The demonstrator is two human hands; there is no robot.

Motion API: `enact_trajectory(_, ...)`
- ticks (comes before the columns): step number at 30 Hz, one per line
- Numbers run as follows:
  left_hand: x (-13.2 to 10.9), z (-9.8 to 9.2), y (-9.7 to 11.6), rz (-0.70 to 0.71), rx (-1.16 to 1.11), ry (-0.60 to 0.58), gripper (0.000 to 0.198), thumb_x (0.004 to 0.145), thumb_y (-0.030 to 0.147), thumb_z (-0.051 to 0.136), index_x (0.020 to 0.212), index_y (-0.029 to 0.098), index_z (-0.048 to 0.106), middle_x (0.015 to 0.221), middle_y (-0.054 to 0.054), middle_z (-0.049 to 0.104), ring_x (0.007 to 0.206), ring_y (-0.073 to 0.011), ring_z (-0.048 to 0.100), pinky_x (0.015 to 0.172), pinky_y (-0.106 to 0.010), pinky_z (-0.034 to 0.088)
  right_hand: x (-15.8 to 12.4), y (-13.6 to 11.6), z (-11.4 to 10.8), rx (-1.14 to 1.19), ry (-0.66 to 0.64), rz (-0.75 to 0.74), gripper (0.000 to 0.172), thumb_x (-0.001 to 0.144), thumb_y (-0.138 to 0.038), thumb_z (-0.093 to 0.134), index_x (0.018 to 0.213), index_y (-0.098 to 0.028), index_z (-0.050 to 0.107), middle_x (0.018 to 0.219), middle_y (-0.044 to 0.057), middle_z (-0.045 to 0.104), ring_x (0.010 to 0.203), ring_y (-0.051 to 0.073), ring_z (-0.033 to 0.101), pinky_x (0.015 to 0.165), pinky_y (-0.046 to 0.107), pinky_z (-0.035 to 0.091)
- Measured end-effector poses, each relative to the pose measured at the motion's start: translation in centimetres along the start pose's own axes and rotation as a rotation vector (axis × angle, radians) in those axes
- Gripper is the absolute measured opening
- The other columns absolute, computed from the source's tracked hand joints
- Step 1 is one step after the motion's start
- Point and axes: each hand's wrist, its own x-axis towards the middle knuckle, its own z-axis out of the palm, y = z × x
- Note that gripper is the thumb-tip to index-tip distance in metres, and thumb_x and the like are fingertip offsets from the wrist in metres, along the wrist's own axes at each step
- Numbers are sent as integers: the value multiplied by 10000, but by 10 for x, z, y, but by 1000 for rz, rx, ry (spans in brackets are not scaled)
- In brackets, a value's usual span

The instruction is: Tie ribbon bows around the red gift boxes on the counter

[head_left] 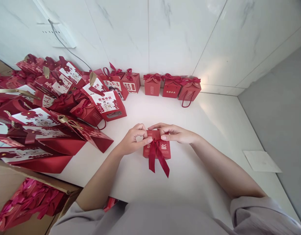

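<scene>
White marbled wall (179, 36) behind, white counter (214, 114) in front. Left hand (132, 139): thumb and index nearly together, pinching dark red ribbon (152, 158) by the knot. Right hand (177, 133): thumb on top of the gift box (166, 154), fingers reaching over its far side, small gap between; can't tell if they grip ribbon too. Gift box is red, on the counter between both hands, ribbon tails hanging toward the person. Beyond, three red boxes (152, 88) with bows stand along the wall. Left: crowded pile of red gift bags (52, 143), some with white printed labels. Lower left: cardboard carton (46, 178) with ribboned packages (51, 200) inside. Right: white paper (262, 161) near the counter edge.
</scene>
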Motion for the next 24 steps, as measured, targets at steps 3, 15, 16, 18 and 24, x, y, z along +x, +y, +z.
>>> enact_trajectory(3, -1, 7, -6, 9, 1, 57, 341, 890, 357, 539, 595, 188, 513, 756, -14, 455, 746, -159, 482, 718, -306, 423, 1, 5, 1, 21, 9, 2, 315, 914, -382, 579, 694, -162, 531, 1400, 79, 452, 1191, 216, 505, 929, 386, 430)
enact_trajectory(15, -8, 14, -12, 271, 440, 266, 294, 880, 261, 548, 603, 182, 492, 672, -2, 494, 657, -145, 451, 725, -354, 371, -12, -3, 6, -269, 108, -83, 269, 946, -369, 523, 741, -197, 554, 1336, 84, 488, 1413, 232, 275, 1092, 437, 326)
enact_trajectory(16, -7, 13, -12, 317, 526, 278, 270, 868, 250, 567, 613, 183, 509, 674, -2, 509, 661, -146, 448, 730, -359, 358, -13, -3, 5, -294, 106, -90, 271, 947, -369, 519, 740, -198, 558, 1319, 85, 497, 1411, 236, 276, 1091, 440, 330)
enact_trajectory(18, -6, 11, -12, 351, 594, 296, 242, 854, 241, 593, 626, 186, 533, 685, -2, 523, 677, -150, 449, 738, -361, 353, -13, -2, 3, -315, 123, -101, 266, 944, -368, 525, 740, -202, 565, 1295, 84, 509, 1408, 241, 282, 1099, 449, 325)
enact_trajectory(24, 0, 12, -21, 134, 3, 172, 288, 898, 342, 556, 663, 184, 604, 889, -53, 515, 864, -175, 528, 807, -341, 459, -15, 6, 5, -191, 219, -97, 164, 879, -368, 636, 811, -219, 632, 1420, 57, 453, 1371, 244, 368, 1127, 467, 295)
